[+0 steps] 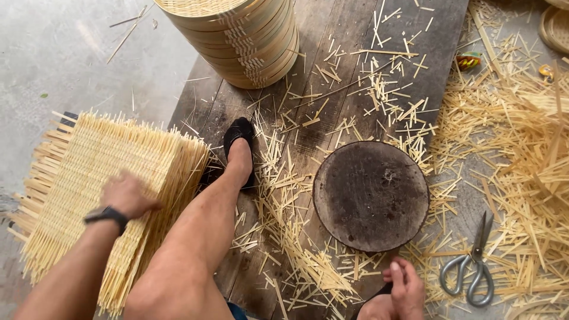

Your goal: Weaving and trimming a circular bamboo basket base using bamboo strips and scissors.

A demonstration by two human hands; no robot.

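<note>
The stack of woven bamboo mats lies at the left, partly on the grey concrete floor and partly against the edge of the dark wooden board; loose strip ends bristle from its sides; the left hand, a black watch on its wrist, rests flat on the top mat with its fingers curled over the mat's right edge; the right hand sits low at the near edge of the board, fingers loosely curled together, and whether it pinches anything cannot be told; just above it lies a round dark wooden disc; steel scissors lie to the right among bamboo offcuts; a bare leg ends in a black shoe on the board; a stack of round bamboo steamer rims stands at the top.
</note>
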